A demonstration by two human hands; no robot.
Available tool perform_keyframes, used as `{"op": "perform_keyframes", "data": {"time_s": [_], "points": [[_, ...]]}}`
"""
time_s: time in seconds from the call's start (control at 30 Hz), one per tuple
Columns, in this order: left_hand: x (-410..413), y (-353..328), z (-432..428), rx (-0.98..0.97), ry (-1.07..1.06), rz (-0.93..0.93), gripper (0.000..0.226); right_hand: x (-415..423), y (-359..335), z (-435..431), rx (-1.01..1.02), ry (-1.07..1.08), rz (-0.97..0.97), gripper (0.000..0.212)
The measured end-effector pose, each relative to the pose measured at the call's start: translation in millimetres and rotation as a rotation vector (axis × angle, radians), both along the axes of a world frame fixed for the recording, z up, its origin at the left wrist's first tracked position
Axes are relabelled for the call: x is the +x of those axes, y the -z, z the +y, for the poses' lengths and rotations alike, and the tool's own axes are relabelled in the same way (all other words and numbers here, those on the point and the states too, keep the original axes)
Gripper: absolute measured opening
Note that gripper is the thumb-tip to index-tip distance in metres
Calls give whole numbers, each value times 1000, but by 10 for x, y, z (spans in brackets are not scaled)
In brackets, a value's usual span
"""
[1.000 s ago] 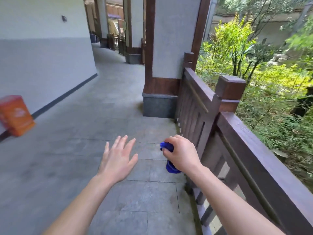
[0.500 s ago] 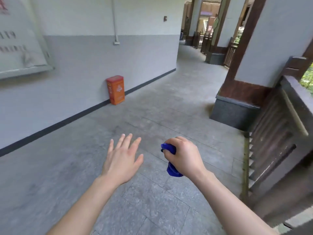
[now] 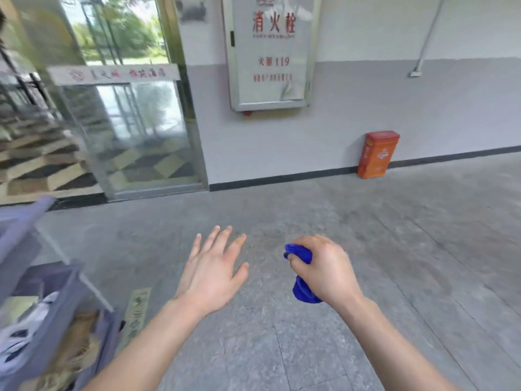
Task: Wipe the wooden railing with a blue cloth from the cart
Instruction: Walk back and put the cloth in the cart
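Note:
My right hand is closed in a fist around a bunched blue cloth, which sticks out above and below my fingers. Beside it, my left hand is held out flat over the floor, fingers spread and holding nothing. A grey-purple cart with bags and supplies inside stands at the lower left, to the left of my left arm. The wooden railing is out of view.
A grey wall faces me, with a white fire-hydrant cabinet mounted on it. An orange bin stands at the wall's foot on the right. A glass door and stairs are at the left. Grey stone floor stretches ahead.
My view has swung left, away from the wooden railing, which has left the frame; the cart and glass door have come into sight. Both hands keep the same pose, the right still gripping the cloth.

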State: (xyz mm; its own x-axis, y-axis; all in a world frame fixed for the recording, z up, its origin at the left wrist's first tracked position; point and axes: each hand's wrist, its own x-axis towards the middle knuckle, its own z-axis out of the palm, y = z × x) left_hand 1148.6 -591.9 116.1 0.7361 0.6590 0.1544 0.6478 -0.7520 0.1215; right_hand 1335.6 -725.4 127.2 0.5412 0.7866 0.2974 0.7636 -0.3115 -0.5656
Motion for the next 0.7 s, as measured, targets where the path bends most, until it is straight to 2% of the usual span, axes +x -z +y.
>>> {"op": "perform_keyframes", "data": {"time_s": [0.3, 0.57, 0.7], "points": [[-1771, 13, 473, -12, -329, -105, 66, -1451, -234, 1120, -5, -333, -71, 20], [-3835, 19, 898, 46, -519, -108, 66, -3430, -323, 2244, 29, -578, -10, 19], [-4776, 86, 1094, 16, -646, -66, 65, -4346, -353, 2713, 50, -693, -4, 19]]}}
